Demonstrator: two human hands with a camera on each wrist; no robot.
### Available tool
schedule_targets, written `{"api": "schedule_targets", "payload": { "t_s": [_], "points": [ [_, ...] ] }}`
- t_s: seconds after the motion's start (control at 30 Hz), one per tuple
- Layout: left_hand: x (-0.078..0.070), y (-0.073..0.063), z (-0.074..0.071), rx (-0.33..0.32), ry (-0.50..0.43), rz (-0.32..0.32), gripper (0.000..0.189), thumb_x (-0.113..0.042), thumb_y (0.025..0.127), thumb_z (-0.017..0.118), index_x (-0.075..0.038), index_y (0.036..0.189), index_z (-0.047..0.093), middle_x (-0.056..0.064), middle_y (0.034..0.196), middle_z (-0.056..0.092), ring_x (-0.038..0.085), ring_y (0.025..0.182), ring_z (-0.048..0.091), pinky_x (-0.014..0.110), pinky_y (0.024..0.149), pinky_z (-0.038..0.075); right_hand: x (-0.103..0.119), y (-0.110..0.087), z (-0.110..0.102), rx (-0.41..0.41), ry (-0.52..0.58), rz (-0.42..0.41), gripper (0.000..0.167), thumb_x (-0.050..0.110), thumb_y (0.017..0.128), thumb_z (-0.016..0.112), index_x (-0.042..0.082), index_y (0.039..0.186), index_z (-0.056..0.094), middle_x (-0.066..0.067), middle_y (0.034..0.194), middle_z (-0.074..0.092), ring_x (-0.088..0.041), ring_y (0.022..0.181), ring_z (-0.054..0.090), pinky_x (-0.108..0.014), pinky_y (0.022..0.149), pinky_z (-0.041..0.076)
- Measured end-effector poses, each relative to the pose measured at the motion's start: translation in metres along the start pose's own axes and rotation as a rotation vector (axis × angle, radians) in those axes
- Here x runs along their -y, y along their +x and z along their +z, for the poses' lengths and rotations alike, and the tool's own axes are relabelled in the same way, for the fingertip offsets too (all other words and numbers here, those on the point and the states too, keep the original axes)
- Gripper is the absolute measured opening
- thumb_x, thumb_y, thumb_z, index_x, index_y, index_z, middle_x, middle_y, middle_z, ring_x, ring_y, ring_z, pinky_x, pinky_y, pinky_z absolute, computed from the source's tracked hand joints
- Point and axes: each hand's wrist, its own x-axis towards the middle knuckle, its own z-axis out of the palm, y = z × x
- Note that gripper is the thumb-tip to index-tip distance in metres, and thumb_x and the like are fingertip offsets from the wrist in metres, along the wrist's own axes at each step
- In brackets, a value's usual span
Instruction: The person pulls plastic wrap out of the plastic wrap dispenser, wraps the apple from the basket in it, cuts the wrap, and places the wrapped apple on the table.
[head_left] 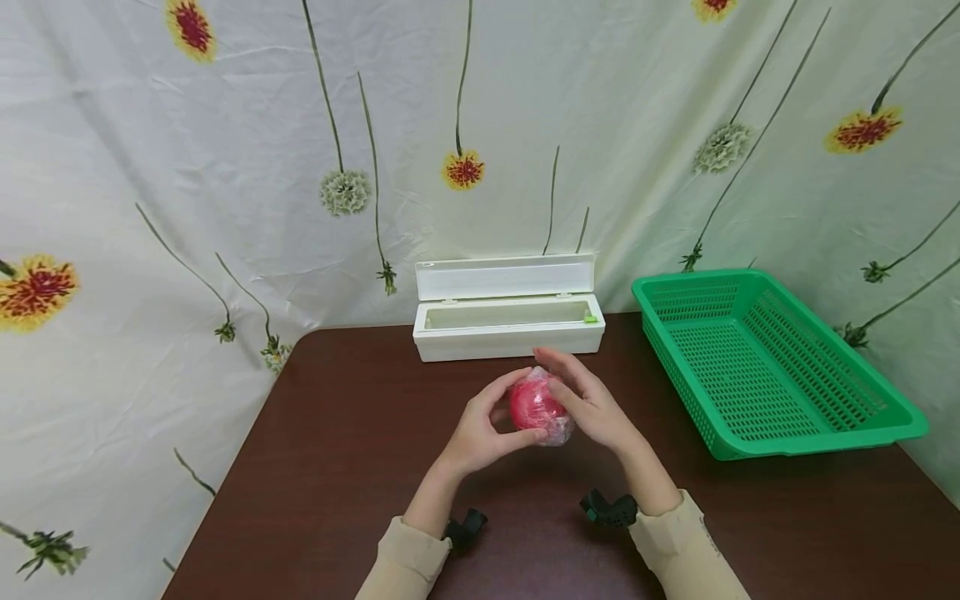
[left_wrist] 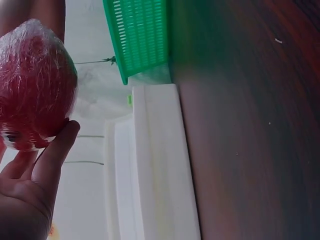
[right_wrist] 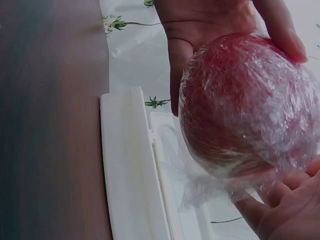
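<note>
A red apple [head_left: 536,402] wrapped in clear cling film is held up above the brown table. My left hand [head_left: 483,427] grips it from the left, thumb on the near side and fingers on the far side. My right hand [head_left: 592,404] touches the wrapped apple from the right with its fingers extended. In the right wrist view, loose film [right_wrist: 197,192] hangs off the apple beside the right fingers [right_wrist: 250,207]. The film looks crinkled over the apple [left_wrist: 37,85] in the left wrist view.
Behind the hands, a long white cling-film box [head_left: 510,340] stands with its lid [head_left: 506,277] raised; a small green piece [head_left: 590,318] sits on its rim. To the right is a green plastic basket [head_left: 678,379]. A flowered white cloth [head_left: 247,167] hangs behind the brown table [head_left: 322,467].
</note>
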Motion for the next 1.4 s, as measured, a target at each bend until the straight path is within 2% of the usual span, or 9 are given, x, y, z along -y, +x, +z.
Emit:
{"api": "schedule_targets", "payload": {
  "t_s": [0.1, 0.3, 0.5, 0.67, 0.83, 0.97, 1.27, 1.4],
  "points": [
    [0.000, 0.000, 0.003, 0.030, 0.018, 0.019, 0.070, 0.002, 0.072, 0.077, 0.005, 0.133, 0.044, 0.019, 0.127, 0.051, 0.028, 0.108, 0.056, 0.041, 0.085, 0.051, -0.001, 0.001, 0.003, -0.031, 0.022, 0.017, 0.042, 0.007, 0.097, 0.044, 0.001, 0.138, 0.040, -0.021, 0.139, 0.042, -0.035, 0.128, 0.040, -0.044, 0.095, 0.044],
    [-0.003, 0.001, 0.007, 0.071, 0.078, 0.091, 0.068, 0.001, 0.070, 0.077, 0.004, 0.131, 0.047, 0.021, 0.130, 0.049, 0.030, 0.110, 0.055, 0.041, 0.083, 0.052, 0.001, 0.001, 0.008, -0.043, 0.060, 0.102, 0.039, 0.016, 0.099, 0.042, 0.001, 0.135, 0.046, -0.020, 0.134, 0.048, -0.036, 0.122, 0.045, -0.034, 0.088, 0.050],
    [-0.005, 0.001, 0.009, 0.006, 0.119, 0.188, 0.069, 0.005, 0.068, 0.077, 0.010, 0.129, 0.047, 0.027, 0.131, 0.047, 0.037, 0.117, 0.049, 0.044, 0.084, 0.051, 0.004, 0.002, 0.013, -0.133, 0.104, 0.151, 0.043, 0.029, 0.101, 0.038, 0.001, 0.129, 0.053, -0.018, 0.130, 0.052, -0.034, 0.116, 0.050, -0.029, 0.084, 0.051],
    [-0.004, 0.001, 0.010, -0.070, 0.128, 0.239, 0.068, 0.009, 0.066, 0.078, 0.014, 0.126, 0.046, 0.030, 0.128, 0.047, 0.040, 0.113, 0.051, 0.044, 0.084, 0.052, 0.005, 0.004, 0.017, -0.198, 0.148, 0.189, 0.046, 0.031, 0.101, 0.036, -0.001, 0.130, 0.051, -0.018, 0.130, 0.052, -0.034, 0.113, 0.052, -0.029, 0.082, 0.052],
    [-0.002, 0.002, 0.012, -0.133, 0.117, 0.239, 0.068, 0.011, 0.065, 0.078, 0.015, 0.125, 0.047, 0.031, 0.127, 0.048, 0.039, 0.111, 0.052, 0.040, 0.083, 0.052, 0.006, 0.005, 0.020, -0.216, 0.147, 0.267, 0.049, 0.034, 0.101, 0.036, 0.000, 0.135, 0.046, -0.017, 0.129, 0.051, -0.034, 0.112, 0.051, -0.032, 0.082, 0.053],
    [-0.002, 0.002, 0.013, -0.187, 0.117, 0.233, 0.068, 0.012, 0.065, 0.078, 0.015, 0.125, 0.047, 0.030, 0.126, 0.049, 0.038, 0.111, 0.052, 0.043, 0.082, 0.053, 0.007, 0.005, 0.022, -0.228, 0.149, 0.319, 0.050, 0.037, 0.101, 0.035, 0.005, 0.138, 0.043, -0.017, 0.125, 0.050, -0.034, 0.108, 0.052, -0.034, 0.079, 0.054],
    [-0.003, 0.003, 0.013, -0.242, 0.130, 0.207, 0.068, 0.012, 0.064, 0.076, 0.013, 0.126, 0.047, 0.029, 0.127, 0.050, 0.037, 0.108, 0.054, 0.044, 0.077, 0.054, 0.006, 0.005, 0.025, -0.240, 0.128, 0.319, 0.050, 0.035, 0.101, 0.033, 0.004, 0.140, 0.039, -0.018, 0.127, 0.049, -0.032, 0.107, 0.051, -0.035, 0.080, 0.053],
    [-0.002, 0.002, 0.014, -0.253, 0.118, 0.193, 0.068, 0.011, 0.066, 0.076, 0.013, 0.127, 0.048, 0.028, 0.128, 0.050, 0.037, 0.108, 0.055, 0.043, 0.077, 0.054, 0.005, 0.004, 0.025, -0.229, 0.123, 0.317, 0.051, 0.037, 0.101, 0.034, 0.004, 0.139, 0.039, -0.018, 0.123, 0.050, -0.031, 0.103, 0.052, -0.032, 0.077, 0.053]
  ]
}}
